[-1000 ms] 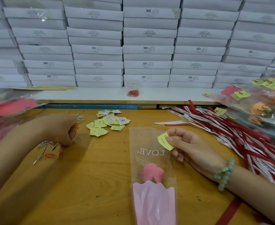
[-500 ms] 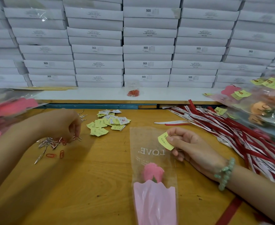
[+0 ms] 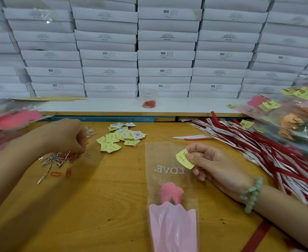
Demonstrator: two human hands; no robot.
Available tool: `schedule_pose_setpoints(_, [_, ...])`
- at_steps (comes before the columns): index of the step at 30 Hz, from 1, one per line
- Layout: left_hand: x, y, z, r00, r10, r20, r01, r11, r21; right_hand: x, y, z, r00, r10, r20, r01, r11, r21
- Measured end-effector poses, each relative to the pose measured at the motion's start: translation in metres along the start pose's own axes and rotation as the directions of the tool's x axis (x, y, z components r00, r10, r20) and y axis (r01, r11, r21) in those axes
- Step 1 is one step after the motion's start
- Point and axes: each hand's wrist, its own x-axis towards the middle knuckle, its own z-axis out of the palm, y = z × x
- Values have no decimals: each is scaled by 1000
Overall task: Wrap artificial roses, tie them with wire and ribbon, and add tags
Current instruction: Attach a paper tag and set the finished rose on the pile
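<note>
- Bright, even, diffuse light fills the scene, and the stacked white cardboard boxes look slightly washed out.
- Soft, broad shadows spread over the yellow-brown wooden tabletop at lower left.
- Faint glare sits on the clear plastic sleeve printed "LOVE".
- The pink wrapped flowers at the left edge are blurred.
- Wide-angle distortion bends the box rows near the edges.
</note>
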Motion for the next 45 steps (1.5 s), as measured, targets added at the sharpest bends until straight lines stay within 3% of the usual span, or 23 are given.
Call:
schedule_pose_setpoints(10, [-1, 2, 2, 999, -6, -48, 5, 1000, -18, -1, -1, 0, 1000, 12, -3, -12, 1000, -12])
schedule_pose_setpoints(18, [-8, 5, -9, 993, -88, -84, 82, 994, -75, -1, -2, 0, 1000, 16, -6, -16, 1000, -12])
schedule_pose_setpoints(21, [-8, 7, -11, 989, -124, -75, 106, 971, -213, -1, -2, 1, 1000, 15, -5, -15, 1000, -22])
schedule_pose_setpoints(30, [-8, 33, -5, 988, -82, -129, -36, 694, -720, -2, -5, 2, 998, 43, -35, -42, 999, 6])
schedule_pose_setpoints(38, [-11, 82, 33, 972, 9, -236, -201, 555, -807, -1, -3, 1, 998, -15, -62, 9, 996, -92])
schedule_pose_setpoints(42, [-12, 100, 55, 968, 23, -248, -236, 409, -881, 9, -6, -6, 983, -113, -144, 68, 955, -288])
schedule_pose_setpoints(45, [-12, 105, 69, 964, 26, -266, -254, 398, -882, 27, -12, -12, 977, -134, -167, 53, 906, -420])
